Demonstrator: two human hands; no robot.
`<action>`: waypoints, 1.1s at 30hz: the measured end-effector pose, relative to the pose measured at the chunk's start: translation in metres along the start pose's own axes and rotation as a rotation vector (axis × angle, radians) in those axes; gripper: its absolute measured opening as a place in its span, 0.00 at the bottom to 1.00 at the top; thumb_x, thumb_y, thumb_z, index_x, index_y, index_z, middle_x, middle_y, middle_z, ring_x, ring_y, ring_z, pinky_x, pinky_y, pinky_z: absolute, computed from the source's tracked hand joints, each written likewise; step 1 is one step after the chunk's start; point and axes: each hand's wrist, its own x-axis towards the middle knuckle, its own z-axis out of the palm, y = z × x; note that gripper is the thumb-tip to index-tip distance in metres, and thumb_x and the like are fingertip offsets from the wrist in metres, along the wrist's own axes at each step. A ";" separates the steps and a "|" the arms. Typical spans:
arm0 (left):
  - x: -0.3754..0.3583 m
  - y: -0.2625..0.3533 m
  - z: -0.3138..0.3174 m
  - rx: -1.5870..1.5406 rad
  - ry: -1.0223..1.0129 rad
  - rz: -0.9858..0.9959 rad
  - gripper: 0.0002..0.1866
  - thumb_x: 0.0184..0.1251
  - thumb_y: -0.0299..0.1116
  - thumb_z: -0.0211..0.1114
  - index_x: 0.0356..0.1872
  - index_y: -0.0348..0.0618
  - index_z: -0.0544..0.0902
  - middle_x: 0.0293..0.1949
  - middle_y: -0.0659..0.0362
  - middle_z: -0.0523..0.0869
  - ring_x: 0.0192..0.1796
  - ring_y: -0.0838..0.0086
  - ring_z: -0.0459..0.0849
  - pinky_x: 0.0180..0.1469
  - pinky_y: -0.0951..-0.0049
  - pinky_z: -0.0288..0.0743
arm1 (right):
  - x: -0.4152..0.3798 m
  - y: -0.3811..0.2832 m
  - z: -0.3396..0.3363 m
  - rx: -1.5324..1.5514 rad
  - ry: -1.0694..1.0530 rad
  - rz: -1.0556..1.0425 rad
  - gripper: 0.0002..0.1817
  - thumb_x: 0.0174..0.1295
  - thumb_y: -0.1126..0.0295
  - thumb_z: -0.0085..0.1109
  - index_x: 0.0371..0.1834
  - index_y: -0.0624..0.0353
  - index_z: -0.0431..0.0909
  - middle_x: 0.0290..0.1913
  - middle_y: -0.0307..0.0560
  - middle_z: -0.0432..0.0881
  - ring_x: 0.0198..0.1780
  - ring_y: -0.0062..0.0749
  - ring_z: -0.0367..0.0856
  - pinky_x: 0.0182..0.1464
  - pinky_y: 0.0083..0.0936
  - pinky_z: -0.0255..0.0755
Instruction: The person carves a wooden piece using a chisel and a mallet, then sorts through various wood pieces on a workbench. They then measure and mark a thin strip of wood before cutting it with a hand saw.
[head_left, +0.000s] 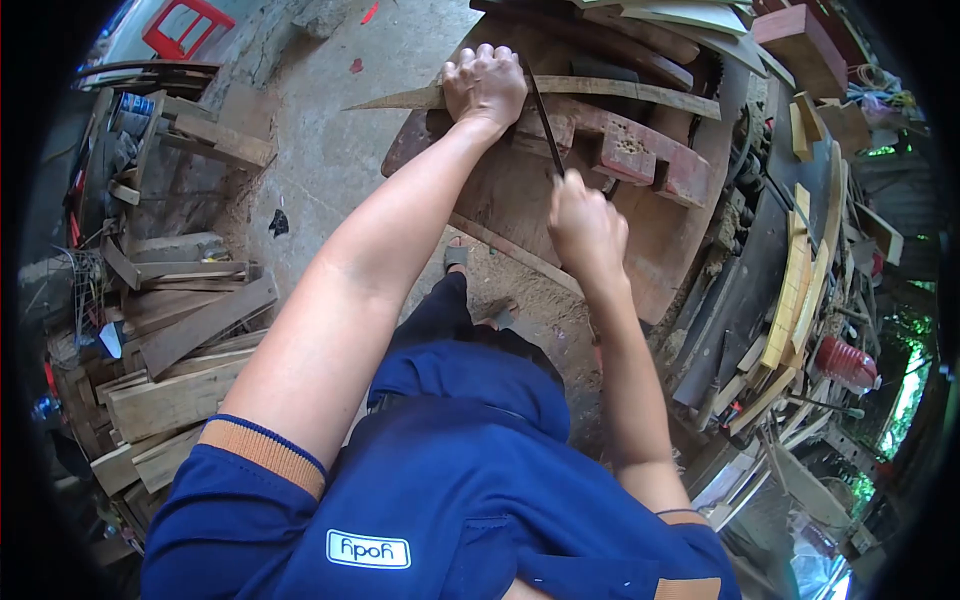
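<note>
My left hand (485, 88) is closed over the left part of a long wooden strip (630, 91), which tapers to a point on the left. The strip lies across the wooden workbench (500, 195). My right hand (588, 225), slightly blurred, is wrapped round the near end of a handsaw (544, 118). Its long dark blade is seen edge-on and meets the strip just right of my left hand. The saw's handle is hidden in my fist. Below the strip sits a notched reddish wooden block (640, 155).
Stacked boards (190, 385) and wood scraps fill the left side. Planks (795, 280) and a red plastic jug (845, 365) lie at right. More timber (690, 15) and a reddish block (800, 45) are at the far side. A red stool (185, 30) stands far left.
</note>
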 end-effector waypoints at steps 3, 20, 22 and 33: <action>0.000 0.000 0.002 -0.008 0.016 0.001 0.16 0.72 0.46 0.49 0.38 0.50 0.84 0.43 0.58 0.85 0.50 0.63 0.82 0.53 0.55 0.70 | 0.058 -0.003 0.025 0.059 0.110 -0.110 0.10 0.65 0.63 0.49 0.34 0.58 0.75 0.28 0.59 0.85 0.31 0.55 0.86 0.34 0.46 0.80; 0.004 0.001 0.005 -0.009 0.034 -0.001 0.15 0.71 0.45 0.51 0.37 0.49 0.84 0.42 0.59 0.85 0.50 0.63 0.82 0.52 0.56 0.70 | 0.028 -0.008 0.000 0.038 -0.031 -0.004 0.10 0.65 0.66 0.47 0.34 0.60 0.76 0.33 0.61 0.85 0.36 0.54 0.87 0.38 0.44 0.80; 0.000 0.001 0.001 0.010 0.049 0.003 0.16 0.71 0.45 0.51 0.38 0.49 0.84 0.42 0.59 0.85 0.51 0.63 0.82 0.52 0.57 0.70 | -0.001 -0.006 -0.015 0.005 -0.107 0.024 0.10 0.65 0.66 0.47 0.34 0.60 0.76 0.33 0.61 0.85 0.36 0.54 0.87 0.38 0.44 0.80; 0.003 0.002 0.004 -0.005 -0.023 -0.001 0.16 0.72 0.46 0.50 0.39 0.51 0.83 0.44 0.58 0.85 0.51 0.62 0.82 0.54 0.53 0.70 | 0.019 0.001 0.009 0.034 0.103 -0.067 0.09 0.64 0.66 0.48 0.31 0.58 0.75 0.26 0.57 0.85 0.29 0.52 0.86 0.31 0.44 0.80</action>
